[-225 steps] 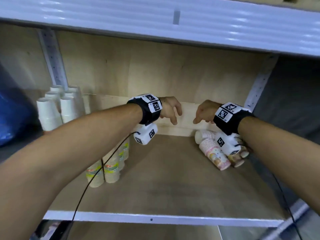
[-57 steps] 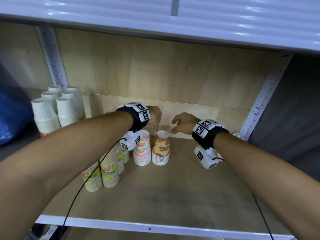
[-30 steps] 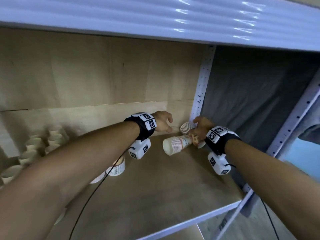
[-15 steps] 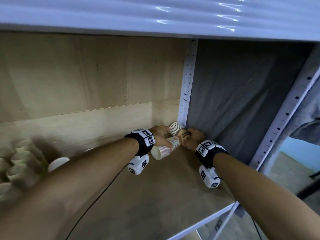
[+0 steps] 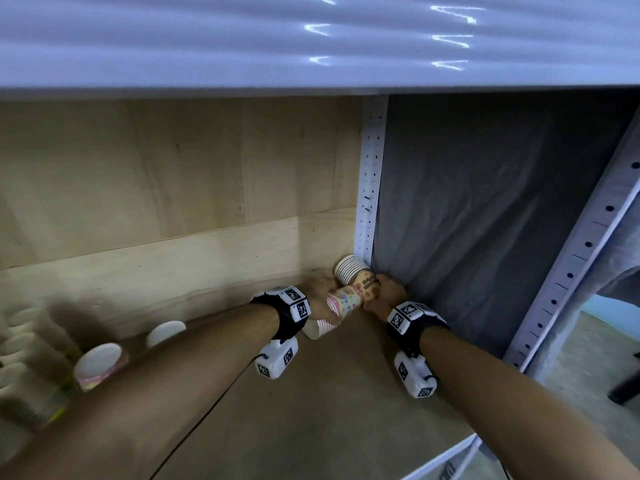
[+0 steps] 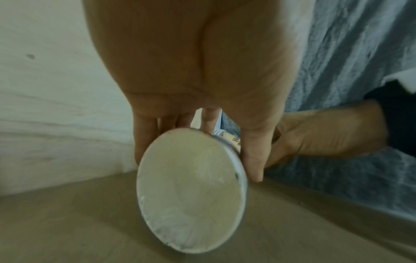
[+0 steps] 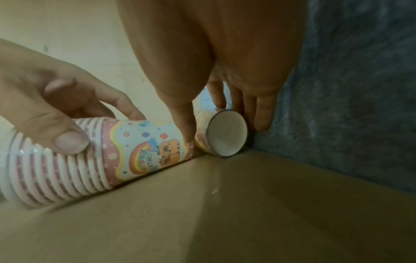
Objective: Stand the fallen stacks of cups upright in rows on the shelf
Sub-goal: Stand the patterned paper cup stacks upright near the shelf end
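Both hands had closed in by the corner post (image 5: 370, 188). The left hand (image 5: 320, 294) now curled round the pink stack (image 7: 94, 158); the right hand (image 5: 386, 296) wrapped the brown stack (image 5: 355, 277), both still lying on the shelf (image 5: 346, 393). Standing them looked next.

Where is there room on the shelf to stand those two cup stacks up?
The bare shelf board between the two forearms, out to the front edge, is free. The back right corner is crowded: both fallen stacks, pink and brown, lie there against the grey cloth.
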{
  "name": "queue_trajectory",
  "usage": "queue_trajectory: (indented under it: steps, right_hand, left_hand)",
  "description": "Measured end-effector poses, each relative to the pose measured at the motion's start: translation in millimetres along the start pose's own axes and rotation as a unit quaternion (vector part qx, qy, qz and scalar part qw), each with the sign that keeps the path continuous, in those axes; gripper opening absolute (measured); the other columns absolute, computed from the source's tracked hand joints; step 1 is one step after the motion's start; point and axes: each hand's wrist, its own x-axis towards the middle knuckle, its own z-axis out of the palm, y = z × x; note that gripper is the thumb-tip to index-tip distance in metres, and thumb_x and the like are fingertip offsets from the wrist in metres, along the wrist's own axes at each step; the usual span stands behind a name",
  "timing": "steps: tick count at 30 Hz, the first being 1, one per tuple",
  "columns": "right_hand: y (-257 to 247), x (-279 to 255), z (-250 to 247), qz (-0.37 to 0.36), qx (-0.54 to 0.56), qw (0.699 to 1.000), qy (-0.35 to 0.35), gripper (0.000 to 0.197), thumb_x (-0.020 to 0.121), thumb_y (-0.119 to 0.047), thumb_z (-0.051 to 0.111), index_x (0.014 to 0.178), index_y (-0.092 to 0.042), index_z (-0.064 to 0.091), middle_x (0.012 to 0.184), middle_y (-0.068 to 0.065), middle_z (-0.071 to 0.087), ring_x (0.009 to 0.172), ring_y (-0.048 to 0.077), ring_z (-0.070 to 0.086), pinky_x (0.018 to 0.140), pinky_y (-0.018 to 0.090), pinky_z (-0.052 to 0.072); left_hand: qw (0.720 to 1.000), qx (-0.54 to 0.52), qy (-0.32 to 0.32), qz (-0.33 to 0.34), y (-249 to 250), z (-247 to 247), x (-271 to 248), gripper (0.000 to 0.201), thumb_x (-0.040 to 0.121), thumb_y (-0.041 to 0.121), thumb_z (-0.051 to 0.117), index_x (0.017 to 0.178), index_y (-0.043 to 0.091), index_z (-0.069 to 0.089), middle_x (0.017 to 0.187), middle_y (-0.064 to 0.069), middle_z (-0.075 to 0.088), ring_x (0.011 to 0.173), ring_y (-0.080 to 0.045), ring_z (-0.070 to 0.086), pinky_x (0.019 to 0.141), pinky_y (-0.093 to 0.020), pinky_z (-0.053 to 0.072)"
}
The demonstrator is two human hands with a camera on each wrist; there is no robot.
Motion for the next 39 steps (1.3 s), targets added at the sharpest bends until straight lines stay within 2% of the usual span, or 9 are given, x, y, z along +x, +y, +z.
queue_trajectory:
  steps: [3, 11, 18, 24, 30, 33, 36, 37, 39]
  right_hand:
    - [2.5, 3.9, 5.4, 0.008, 0.003, 1.0, -0.001, 0.068, 0.083, -0.028, 0.071, 0.142, -0.015, 0.039, 0.142, 0.012, 0.047, 0.13, 0.031, 0.048, 0.105, 0.037, 0.042]
    - [4.4, 6.7, 10.5, 0.02, 0.024, 1.0, 0.002, 0.06, 0.086, -0.023, 0.066, 0.14, -0.014, 0.042, 0.14, 0.013, 0.049, 0.128, 0.033, 0.05, 0.104, 0.04, 0.044]
    - [3.9, 1.5, 7.9, 0.008, 0.03, 1.0, 0.002, 0.065, 0.084, -0.022, 0.068, 0.142, -0.014, 0.04, 0.141, 0.014, 0.047, 0.128, 0.034, 0.049, 0.105, 0.043, 0.044]
    - [2.1, -6.2, 0.3, -0.017, 0.044, 0.999, 0.021, 0.053, 0.084, -0.026, 0.069, 0.13, -0.01, 0.049, 0.134, 0.015, 0.054, 0.122, 0.034, 0.054, 0.1, 0.037, 0.047]
    - [-8.7, -21.5, -15.2, -0.037, 0.03, 0.998, 0.047, 0.045, 0.089, -0.03, 0.064, 0.125, -0.006, 0.054, 0.127, 0.018, 0.06, 0.118, 0.036, 0.057, 0.098, 0.039, 0.048]
    - [-19.0, -33.6, -26.1, -0.045, 0.036, 0.997, 0.054, 0.038, 0.088, -0.022, 0.062, 0.123, -0.007, 0.059, 0.124, 0.016, 0.063, 0.117, 0.034, 0.059, 0.096, 0.035, 0.049]
    - [-28.4, -41.9, -34.2, -0.055, 0.069, 0.994, 0.066, 0.038, 0.087, -0.018, 0.063, 0.123, -0.007, 0.061, 0.125, 0.015, 0.063, 0.117, 0.032, 0.059, 0.096, 0.031, 0.047]
    - [-32.3, -46.2, -37.9, -0.06, 0.078, 0.993, 0.066, 0.037, 0.088, -0.022, 0.063, 0.121, -0.006, 0.062, 0.122, 0.014, 0.064, 0.114, 0.031, 0.06, 0.095, 0.027, 0.047]
    - [-39.3, -55.0, -45.4, -0.084, 0.091, 0.99, 0.066, 0.045, 0.086, -0.049, 0.06, 0.106, -0.009, 0.065, 0.101, 0.009, 0.067, 0.097, 0.027, 0.065, 0.077, 0.017, 0.047]
  left_hand:
    - [1.0, 0.004, -0.007, -0.01, -2.4, 2.1, 3.1, 0.079, 0.075, 0.04, 0.08, 0.142, 0.014, 0.044, 0.137, -0.005, 0.051, 0.12, -0.026, 0.053, 0.094, -0.031, 0.046]
    - [1.0, -0.008, -0.018, -0.018, -5.0, 4.7, 7.5, 0.085, 0.069, 0.038, 0.084, 0.141, 0.017, 0.044, 0.135, -0.003, 0.053, 0.118, -0.025, 0.055, 0.097, -0.036, 0.049]
    - [1.0, -0.016, -0.004, -0.022, -6.5, 6.4, 4.7, 0.085, 0.064, 0.039, 0.085, 0.137, 0.018, 0.047, 0.127, -0.002, 0.058, 0.11, -0.023, 0.059, 0.093, -0.039, 0.052]
    - [0.998, -0.046, 0.008, -0.041, -7.4, 5.7, -2.2, 0.077, 0.062, 0.035, 0.086, 0.128, 0.016, 0.052, 0.118, -0.002, 0.062, 0.104, -0.023, 0.062, 0.088, -0.037, 0.055]
    - [0.987, -0.128, 0.079, -0.055, -9.9, -0.2, -17.7, 0.073, 0.056, 0.025, 0.085, 0.123, 0.017, 0.057, 0.112, -0.001, 0.063, 0.09, -0.019, 0.062, 0.073, -0.027, 0.051]
    - [0.98, -0.155, 0.096, -0.078, -10.9, -2.3, -27.8, 0.075, 0.06, 0.025, 0.085, 0.125, 0.018, 0.048, 0.114, -0.003, 0.051, 0.095, -0.022, 0.056, 0.074, -0.027, 0.045]
    - [0.967, -0.198, 0.128, -0.095, -12.9, -0.8, -37.1, 0.076, 0.059, 0.024, 0.085, 0.121, 0.015, 0.043, 0.113, -0.004, 0.053, 0.097, -0.023, 0.058, 0.071, -0.028, 0.044]
    - [0.963, -0.213, 0.135, -0.098, -13.0, 0.0, -41.2, 0.075, 0.06, 0.022, 0.086, 0.12, 0.014, 0.042, 0.112, -0.003, 0.055, 0.096, -0.022, 0.057, 0.071, -0.028, 0.043]
    - [0.956, -0.235, 0.144, -0.102, -15.8, 3.3, -47.3, 0.075, 0.062, 0.021, 0.087, 0.119, 0.012, 0.039, 0.111, -0.003, 0.057, 0.096, -0.022, 0.057, 0.074, -0.03, 0.044]
